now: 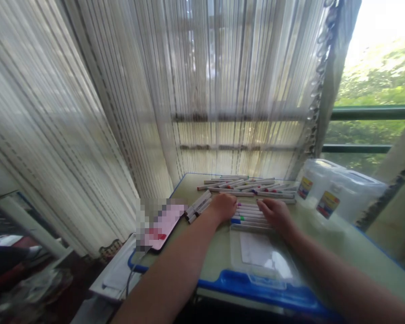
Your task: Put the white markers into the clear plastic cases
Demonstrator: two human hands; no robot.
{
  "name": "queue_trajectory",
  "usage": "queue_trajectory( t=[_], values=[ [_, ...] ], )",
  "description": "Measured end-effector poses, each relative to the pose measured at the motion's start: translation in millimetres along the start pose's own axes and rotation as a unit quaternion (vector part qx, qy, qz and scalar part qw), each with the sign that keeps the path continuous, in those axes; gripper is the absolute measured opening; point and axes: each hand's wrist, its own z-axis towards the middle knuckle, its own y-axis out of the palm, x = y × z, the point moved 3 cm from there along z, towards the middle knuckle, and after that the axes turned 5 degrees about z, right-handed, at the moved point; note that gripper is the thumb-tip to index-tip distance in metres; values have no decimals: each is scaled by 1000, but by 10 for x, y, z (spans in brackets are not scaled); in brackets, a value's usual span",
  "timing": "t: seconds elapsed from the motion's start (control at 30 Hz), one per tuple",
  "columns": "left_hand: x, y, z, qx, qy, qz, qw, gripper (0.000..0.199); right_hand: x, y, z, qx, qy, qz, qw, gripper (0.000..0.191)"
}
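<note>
Side by side between my two hands lies a row of white markers [251, 216], with purple, green and blue bands at their left ends. My left hand [223, 206] has its fingers curled in at the left ends of the upper markers. At the right ends, my right hand [276, 213] is closed, its fingertips on the top of the row; the exact grip of both hands is partly hidden. Just below the row lies a flat clear plastic case [243, 245] with a pale sheet under or inside it. Left of my left hand is a small group of dark-tipped markers [198, 206].
Many loose markers [238, 184] are spread along the table's far side. Two clear plastic boxes [349, 198] with yellow labels stand at the right. A phone [168, 225] with a cable lies on the table's left edge. Sheer curtains [222, 90] hang behind the table.
</note>
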Motion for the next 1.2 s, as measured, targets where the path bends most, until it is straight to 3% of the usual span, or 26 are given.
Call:
queue_trajectory(
  t=[0.33, 0.43, 0.5, 0.57, 0.67, 0.77, 0.93, 1.2],
  values=[
    [8, -11, -3, -1, -24, 2, 1000, 28, 115, -75, -5, -30, 54, 16, 998, 39],
    [-57, -79, -33, 19, -81, 20, 996, 34, 198, -96, 34, -99, 53, 82, 990, 33],
    [-158, -123, -61, 56, -178, 28, 982, 35, 241, -94, 51, -140, 39, 112, 983, 26],
    [-238, -127, -72, 67, -227, 47, 971, 34, 256, -84, 64, -140, 8, 86, 986, 23],
    [-333, -63, -72, 24, -306, 101, 946, 37, 234, -20, 61, -129, -27, 22, 991, 41],
    [-349, 43, -74, -52, -358, 122, 924, 50, 198, 72, 41, -171, -42, 10, 984, 45],
    [-253, 140, -60, -99, -354, 88, 926, 50, 223, 74, 47, -183, -47, 39, 981, 39],
    [-231, 101, 26, -43, -264, 56, 962, 41, 248, 96, 90, -122, -33, 30, 992, 34]
  ],
)
